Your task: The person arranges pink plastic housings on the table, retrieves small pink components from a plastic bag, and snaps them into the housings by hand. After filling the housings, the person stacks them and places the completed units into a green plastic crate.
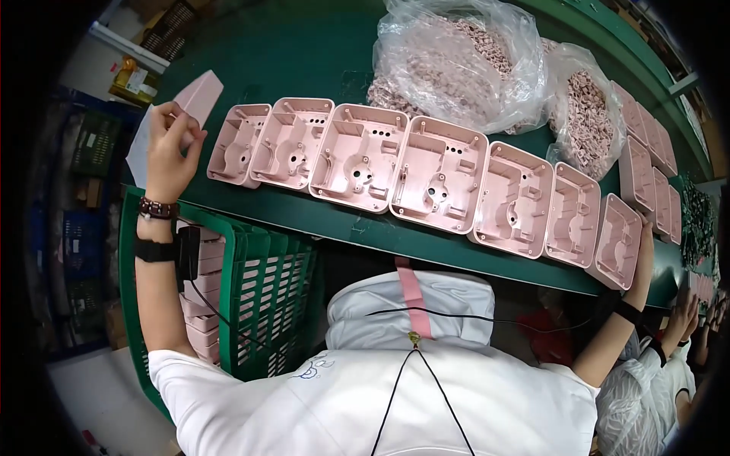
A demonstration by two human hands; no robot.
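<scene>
A row of several pale pink plastic housings (357, 175) lies open side up along the near edge of the green table. Each has inner ribs, posts and small holes. At the row's left end, my left hand (173, 148) is raised with its fingers curled against another pink piece (199, 95), tilted and seen from its flat side. My fingers partly cover it. My right hand (645, 247) rests along the outer right side of the rightmost housing (617, 242). That housing hides most of its fingers.
Clear plastic bags (464, 68) of small pink parts lie behind the row. More pink housings (642, 175) stand at the right. A green crate (266, 296) holding pink pieces is below the table edge at left. Another person's hand (679, 319) shows at far right.
</scene>
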